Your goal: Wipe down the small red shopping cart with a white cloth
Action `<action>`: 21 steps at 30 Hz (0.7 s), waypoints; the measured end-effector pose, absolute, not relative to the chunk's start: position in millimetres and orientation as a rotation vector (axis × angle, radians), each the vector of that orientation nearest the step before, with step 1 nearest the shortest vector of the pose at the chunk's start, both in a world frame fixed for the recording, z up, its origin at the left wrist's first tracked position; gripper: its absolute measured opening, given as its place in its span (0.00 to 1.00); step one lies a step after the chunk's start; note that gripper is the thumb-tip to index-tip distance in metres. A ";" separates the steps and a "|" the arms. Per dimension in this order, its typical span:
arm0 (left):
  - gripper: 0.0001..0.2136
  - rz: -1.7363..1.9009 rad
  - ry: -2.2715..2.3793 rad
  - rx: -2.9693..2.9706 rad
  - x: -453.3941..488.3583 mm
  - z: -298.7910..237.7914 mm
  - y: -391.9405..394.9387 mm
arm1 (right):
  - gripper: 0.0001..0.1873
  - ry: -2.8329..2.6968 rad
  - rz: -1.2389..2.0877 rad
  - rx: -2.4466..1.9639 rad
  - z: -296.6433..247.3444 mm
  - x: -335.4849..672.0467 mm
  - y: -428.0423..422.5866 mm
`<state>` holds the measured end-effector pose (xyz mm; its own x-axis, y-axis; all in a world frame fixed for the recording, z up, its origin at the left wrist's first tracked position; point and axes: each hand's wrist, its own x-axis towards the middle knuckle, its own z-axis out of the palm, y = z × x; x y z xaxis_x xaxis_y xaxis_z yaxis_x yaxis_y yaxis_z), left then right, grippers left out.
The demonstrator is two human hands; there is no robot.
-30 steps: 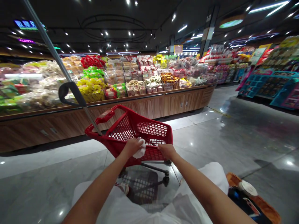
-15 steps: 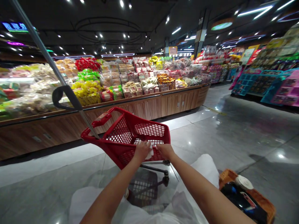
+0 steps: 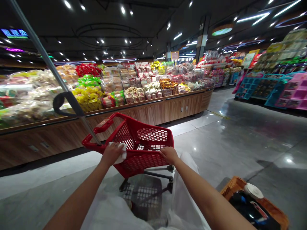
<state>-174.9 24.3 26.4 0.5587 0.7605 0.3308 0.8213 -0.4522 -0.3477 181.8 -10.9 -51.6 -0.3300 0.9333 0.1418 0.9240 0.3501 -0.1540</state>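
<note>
A red plastic shopping basket on wheels [image 3: 153,137] stands on the floor in front of me. My left hand [image 3: 112,154] is closed on a white cloth [image 3: 122,152] and presses it on the basket's near rim, at its left end. My right hand [image 3: 169,154] grips the same rim at its right end. The basket's long grey pull handle [image 3: 62,83] rises up to the left, ending in a black loop grip. The basket looks to have nothing in it.
A long wooden display counter [image 3: 153,110] heaped with packaged snacks runs behind the basket. Blue and pink display racks [image 3: 271,89] stand at the right. A wicker basket [image 3: 259,204] with a cup and dark items sits at the lower right. Glossy grey floor stretches ahead.
My left hand has slid the white cloth leftward along the basket's near rim, from the middle to the left end. My right hand has kept its grip on the rim.
</note>
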 end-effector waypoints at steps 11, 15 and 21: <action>0.10 -0.083 -1.387 -2.489 -4.1 -36.4 41.7 | 0.20 -2.235 -0.010 -1.827 -55.3 161.9 20.4; 0.10 -0.067 -1.335 -2.481 -76.8 -15.8 53.9 | 0.21 -2.305 0.004 -1.835 -51.1 170.0 36.3; 0.10 -0.138 -1.437 -2.276 -164.7 17.0 56.6 | 0.20 -2.292 0.012 -1.853 -48.9 162.9 60.3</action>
<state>-164.7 56.6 17.0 0.4546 0.8342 0.3121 0.8783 -0.3617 -0.3127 162.9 60.3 -48.9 -0.1979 0.9694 0.1451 0.9678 0.2167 -0.1278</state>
